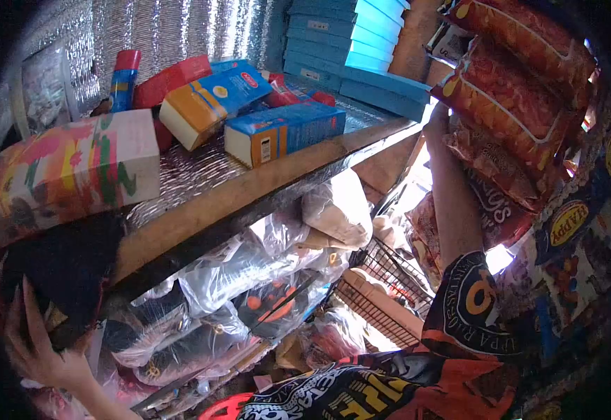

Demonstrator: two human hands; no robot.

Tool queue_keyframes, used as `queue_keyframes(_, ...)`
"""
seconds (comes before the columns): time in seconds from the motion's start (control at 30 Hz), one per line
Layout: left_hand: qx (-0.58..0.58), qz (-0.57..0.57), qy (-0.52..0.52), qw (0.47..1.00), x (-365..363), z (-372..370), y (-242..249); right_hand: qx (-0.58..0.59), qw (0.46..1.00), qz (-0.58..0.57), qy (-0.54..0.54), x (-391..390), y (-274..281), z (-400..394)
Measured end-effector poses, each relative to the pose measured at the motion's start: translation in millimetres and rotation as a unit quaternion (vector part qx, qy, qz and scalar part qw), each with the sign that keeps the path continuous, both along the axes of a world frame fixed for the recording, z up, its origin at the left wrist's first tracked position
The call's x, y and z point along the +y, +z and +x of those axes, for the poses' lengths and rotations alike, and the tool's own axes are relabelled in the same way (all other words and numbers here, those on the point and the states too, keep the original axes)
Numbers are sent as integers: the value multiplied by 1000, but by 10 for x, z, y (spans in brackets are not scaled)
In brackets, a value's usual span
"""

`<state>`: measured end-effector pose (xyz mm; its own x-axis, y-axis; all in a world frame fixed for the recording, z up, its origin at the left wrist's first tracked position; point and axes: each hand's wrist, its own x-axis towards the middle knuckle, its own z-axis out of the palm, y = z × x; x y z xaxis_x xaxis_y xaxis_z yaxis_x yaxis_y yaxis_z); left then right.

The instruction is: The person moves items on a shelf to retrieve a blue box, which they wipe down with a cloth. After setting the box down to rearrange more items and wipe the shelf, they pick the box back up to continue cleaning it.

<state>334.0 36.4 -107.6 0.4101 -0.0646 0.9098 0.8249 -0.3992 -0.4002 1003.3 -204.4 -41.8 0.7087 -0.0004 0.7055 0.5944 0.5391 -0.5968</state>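
Observation:
At the lower left, my left hand (46, 350) has its fingers stretched out and apart. It lies against a dark cloth-like item (67, 262) hanging below the shelf edge. My right arm reaches up at the right, and my right hand (438, 119) is beside red snack packets (505, 98). Its fingers are mostly hidden by glare and the packets, so its grip cannot be seen. A patterned pink and yellow box (74, 168) stands on the shelf above my left hand.
The foil-lined shelf has a wooden edge (249, 185) and holds blue and orange boxes (284, 133). Stacked light-blue boxes (382, 91) are at its far end. Below are plastic-wrapped goods (214, 280) and a wire basket (382, 294). More packets (568, 224) hang at the right.

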Motion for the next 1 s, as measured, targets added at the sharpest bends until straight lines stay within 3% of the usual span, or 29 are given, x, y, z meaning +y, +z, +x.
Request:
queue_keyframes(0.43,-37,6,17,999,-26,48,-24,-2,998,-34,-47,-32,23,-229)
queue_keyframes(0.57,-39,-23,24,999,-2,-15,-67,-12,986,-90,-136,17,-4,-522)
queue_keyframes(0.7,-52,-17,15,998,-59,77,-17,-25,924,-216,-314,329,-167,-1298)
queue_keyframes(0.77,-54,-5,64,996,-83,81,-24,-27,936,-233,-264,457,-311,-1695)
queue_keyframes(0.87,-48,5,39,998,-131,104,48,-30,967,-227,-109,437,-635,-2167)
queue_keyframes(0.93,-51,0,35,998,-161,117,68,57,966,-252,-6,361,-634,-2807)
queue_keyframes(1.0,-56,-5,30,998,-178,128,69,17,948,-317,-3,280,-759,-3086)
